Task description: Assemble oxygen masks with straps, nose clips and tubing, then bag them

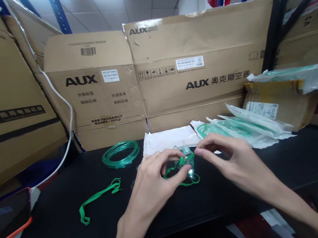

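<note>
Between my two hands is a green elastic strap (188,158), pulled into a short taut stretch. My left hand (162,175) pinches a knotted or bunched part of it between thumb and fingers. The other end is pinched by my right hand (228,154). A loop of the strap hangs below onto the black table. Just behind my fingers is a clear greenish plastic piece (191,173), partly hidden, like an oxygen mask. Left of my hands lie a second green strap (99,196), loose, and a coil of green tubing (121,155).
A white pouch (168,139) lies behind my hands. Several packaged pouches with green contents (245,127) lean against a cardboard box (280,105) at the right. Large AUX cartons (201,44) wall off the back. At the left are a phone-like device (7,217) and a white cable (71,125).
</note>
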Available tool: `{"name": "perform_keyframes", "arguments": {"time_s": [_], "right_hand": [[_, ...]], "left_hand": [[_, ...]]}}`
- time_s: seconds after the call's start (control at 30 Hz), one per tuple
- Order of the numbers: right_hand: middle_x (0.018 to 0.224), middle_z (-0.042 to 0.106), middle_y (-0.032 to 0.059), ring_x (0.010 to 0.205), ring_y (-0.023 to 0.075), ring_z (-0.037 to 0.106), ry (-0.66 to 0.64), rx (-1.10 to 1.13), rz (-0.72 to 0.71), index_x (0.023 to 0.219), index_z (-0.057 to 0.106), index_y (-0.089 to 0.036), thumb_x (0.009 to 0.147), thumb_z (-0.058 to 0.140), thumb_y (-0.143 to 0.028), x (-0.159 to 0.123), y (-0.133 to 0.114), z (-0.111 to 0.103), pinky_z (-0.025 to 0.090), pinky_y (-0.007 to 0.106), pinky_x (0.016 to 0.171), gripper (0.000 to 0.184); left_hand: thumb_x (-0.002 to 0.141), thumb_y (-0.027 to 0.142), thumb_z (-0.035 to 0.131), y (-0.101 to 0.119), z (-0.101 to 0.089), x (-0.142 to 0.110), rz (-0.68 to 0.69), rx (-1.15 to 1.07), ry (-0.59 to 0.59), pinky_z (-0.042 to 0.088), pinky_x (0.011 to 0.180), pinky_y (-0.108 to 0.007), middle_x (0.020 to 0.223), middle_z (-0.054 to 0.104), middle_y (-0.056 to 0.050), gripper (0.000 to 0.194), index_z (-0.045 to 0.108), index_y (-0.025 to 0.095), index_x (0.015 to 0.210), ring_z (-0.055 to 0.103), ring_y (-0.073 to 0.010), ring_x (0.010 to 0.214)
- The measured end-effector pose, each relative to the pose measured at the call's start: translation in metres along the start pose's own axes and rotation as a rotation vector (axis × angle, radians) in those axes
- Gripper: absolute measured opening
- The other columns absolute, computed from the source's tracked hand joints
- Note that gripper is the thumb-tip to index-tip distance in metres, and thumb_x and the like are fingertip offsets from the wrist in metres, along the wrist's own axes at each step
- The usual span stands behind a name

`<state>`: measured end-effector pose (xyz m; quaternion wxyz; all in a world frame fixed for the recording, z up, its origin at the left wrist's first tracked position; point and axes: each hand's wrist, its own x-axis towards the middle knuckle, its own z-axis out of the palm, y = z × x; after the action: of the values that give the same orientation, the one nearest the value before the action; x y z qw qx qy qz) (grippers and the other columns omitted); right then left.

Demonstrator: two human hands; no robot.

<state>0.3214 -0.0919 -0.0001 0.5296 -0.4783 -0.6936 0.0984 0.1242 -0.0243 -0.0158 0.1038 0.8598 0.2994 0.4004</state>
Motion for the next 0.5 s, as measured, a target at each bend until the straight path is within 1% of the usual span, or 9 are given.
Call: {"name": "perform_keyframes", "arguments": {"time_s": [0.17, 0.23, 0.27, 0.3, 0.33, 0.43, 0.5], "right_hand": [[0.077, 0.066, -0.0004, 0.071, 0.0153, 0.062, 0.215, 0.011, 0.051, 0.081, 0.067, -0.022, 0.09, 0.069, -0.033, 0.001, -0.004, -0.02, 0.049, 0.026, 0.063, 0.014], [0.077, 0.066, -0.0002, 0.07, 0.0151, 0.062, 0.24, 0.011, 0.051, 0.081, 0.067, -0.023, 0.09, 0.069, -0.035, 0.002, -0.005, -0.024, 0.05, 0.025, 0.061, 0.015], [0.079, 0.066, 0.0001, 0.073, 0.0155, 0.063, 0.22, 0.019, 0.047, 0.084, 0.067, -0.023, 0.09, 0.068, -0.036, 0.002, -0.005, -0.025, 0.051, 0.025, 0.063, 0.014], [0.083, 0.067, 0.0004, 0.077, 0.0164, 0.065, 0.178, 0.034, 0.042, 0.09, 0.067, -0.024, 0.091, 0.068, -0.036, 0.002, -0.004, -0.024, 0.053, 0.026, 0.067, 0.012], [0.087, 0.068, 0.0008, 0.081, 0.0175, 0.066, 0.124, 0.049, 0.04, 0.099, 0.066, -0.026, 0.091, 0.067, -0.036, 0.002, -0.003, -0.023, 0.055, 0.027, 0.071, 0.013], [0.107, 0.067, 0.0021, 0.097, 0.0203, 0.066, -0.079, -0.005, 0.028, 0.125, 0.055, -0.031, 0.089, 0.069, -0.032, 0.0, 0.005, -0.014, 0.057, 0.033, 0.082, 0.038], [0.129, 0.061, 0.0032, 0.112, 0.0214, 0.062, -0.211, -0.091, -0.021, 0.135, 0.049, -0.035, 0.089, 0.069, -0.027, 0.0, 0.013, -0.006, 0.056, 0.036, 0.089, 0.051]], "left_hand": [[0.087, 0.035, 0.073, -0.008, -0.002, 0.001, -0.042, -0.009, 0.001, 0.039, 0.077, -0.032, 0.092, 0.073, 0.009, 0.016, 0.065, 0.031, 0.1, 0.052, -0.014, 0.066], [0.087, 0.034, 0.074, -0.009, -0.003, 0.002, -0.055, -0.038, -0.002, 0.04, 0.075, -0.031, 0.092, 0.073, 0.009, 0.016, 0.065, 0.03, 0.099, 0.053, -0.0138, 0.067], [0.086, 0.034, 0.074, -0.009, -0.003, 0.002, -0.061, -0.061, -0.006, 0.04, 0.074, -0.03, 0.092, 0.073, 0.009, 0.016, 0.065, 0.03, 0.099, 0.053, -0.0135, 0.067], [0.086, 0.034, 0.074, -0.008, -0.003, 0.002, -0.071, -0.089, -0.015, 0.041, 0.072, -0.029, 0.091, 0.073, 0.009, 0.016, 0.065, 0.03, 0.099, 0.053, -0.0133, 0.067], [0.086, 0.034, 0.074, -0.007, -0.004, 0.003, -0.088, -0.122, -0.026, 0.041, 0.07, -0.028, 0.091, 0.073, 0.009, 0.016, 0.066, 0.03, 0.099, 0.054, -0.0131, 0.068], [0.087, 0.036, 0.073, -0.004, -0.005, 0.005, -0.161, -0.254, -0.029, 0.042, 0.066, -0.025, 0.093, 0.072, 0.007, 0.015, 0.067, 0.029, 0.099, 0.059, -0.0131, 0.073], [0.087, 0.037, 0.073, -0.003, -0.005, 0.005, -0.204, -0.349, -0.02, 0.043, 0.067, -0.024, 0.093, 0.072, 0.005, 0.016, 0.067, 0.028, 0.1, 0.062, -0.0135, 0.078]]}}
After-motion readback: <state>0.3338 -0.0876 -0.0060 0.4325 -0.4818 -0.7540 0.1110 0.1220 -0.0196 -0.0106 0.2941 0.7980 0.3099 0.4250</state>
